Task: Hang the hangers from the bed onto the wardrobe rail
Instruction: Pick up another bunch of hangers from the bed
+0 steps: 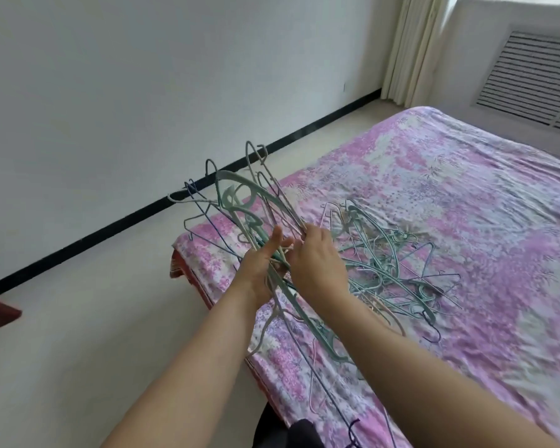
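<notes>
A tangled bundle of thin wire and pale green plastic clothes hangers (240,202) is lifted above the near left corner of the bed, hooks fanning up and outward toward the wall, the long lower ends trailing down over the bed edge. The left hand (259,266) holds the bundle from below, palm up, thumb raised, fingers wrapped round the gathered bars. The right hand (317,257) meets it from the right, back of the hand up, fingers curled into the same cluster of bars just beside the left thumb. A second loose heap of green, white and blue hangers (398,270) lies flat on the pink and lilac floral bedsheet (466,195), just right of the hands. Beyond the bed stand a white wall (143,76) with a black skirting strip (136,215), cream curtains (411,46) and a slatted vent panel (530,79)
</notes>
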`<state>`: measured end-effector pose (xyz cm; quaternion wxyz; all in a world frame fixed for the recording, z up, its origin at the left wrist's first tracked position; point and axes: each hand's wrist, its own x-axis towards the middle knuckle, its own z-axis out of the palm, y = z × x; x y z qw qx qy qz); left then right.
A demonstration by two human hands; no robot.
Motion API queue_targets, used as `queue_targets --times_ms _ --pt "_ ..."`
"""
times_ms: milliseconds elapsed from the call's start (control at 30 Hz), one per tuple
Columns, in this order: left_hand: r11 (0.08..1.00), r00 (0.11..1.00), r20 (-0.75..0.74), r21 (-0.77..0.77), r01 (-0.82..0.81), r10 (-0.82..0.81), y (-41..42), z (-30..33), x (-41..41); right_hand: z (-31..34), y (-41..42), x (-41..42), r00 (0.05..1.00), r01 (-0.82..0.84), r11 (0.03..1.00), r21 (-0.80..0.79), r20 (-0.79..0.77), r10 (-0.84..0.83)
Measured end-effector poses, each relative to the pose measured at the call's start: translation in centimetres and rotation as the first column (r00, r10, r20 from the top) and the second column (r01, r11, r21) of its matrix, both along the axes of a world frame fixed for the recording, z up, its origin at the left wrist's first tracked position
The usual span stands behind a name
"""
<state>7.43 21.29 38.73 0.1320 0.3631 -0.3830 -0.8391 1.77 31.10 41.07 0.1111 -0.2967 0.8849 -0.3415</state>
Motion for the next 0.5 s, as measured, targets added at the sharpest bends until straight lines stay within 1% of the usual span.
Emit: queue_targets --times_ms 33,100,167,233,300,333,400,467,500 --pt "0.999 0.998 0.063 -0.051 -0.017 0.02 0.0 -0.5 0.1 -0.1 0.3 -0.6 0.993 0.065 0.996 -0.057 0.099 -0.059" --pt "0.99 0.975 0.215 -0.139 -0.027 0.056 0.1 -1.6 0.2 -0.4 1.2 -2.3 0.931 0.215 0.965 -0.147 0.328 -0.158" --pt "0.986 0.94 0.331 -0.165 -0.026 0.08 0.1 -2.5 0.5 -0.3 2.5 -4.3 0.875 0.286 0.937 -0.202 0.453 -0.17" --pt "0.988 0.909 0.406 -0.15 -0.032 0.091 0.2 -3.5 0.9 0.5 3.8 -5.8 0.867 0.346 0.908 -0.234 0.45 -0.215" --pt "0.986 0.877 0.471 -0.166 -0.02 0.097 0.3 -4.5 0.9 0.8 4.1 -6.8 0.89 0.387 0.884 -0.262 0.358 -0.283" --pt "0.983 0.867 0.488 -0.186 -0.01 0.101 0.8 -4.7 0.8 0.6 3.8 -6.8 0.893 0.392 0.878 -0.274 0.342 -0.292" --pt "0.974 0.856 0.501 -0.226 -0.009 0.124 2.1 -4.5 0.1 -0.2 2.6 -5.5 0.902 0.346 0.896 -0.279 0.36 -0.237" --pt "0.966 0.863 0.484 -0.257 -0.016 0.143 3.2 -3.9 -0.4 -1.7 1.6 -3.4 0.94 0.248 0.948 -0.201 0.285 -0.186" --pt "0.965 0.873 0.467 -0.262 -0.014 0.14 3.4 -3.9 -0.6 -2.4 1.5 -2.7 0.953 0.226 0.959 -0.173 0.242 -0.181"
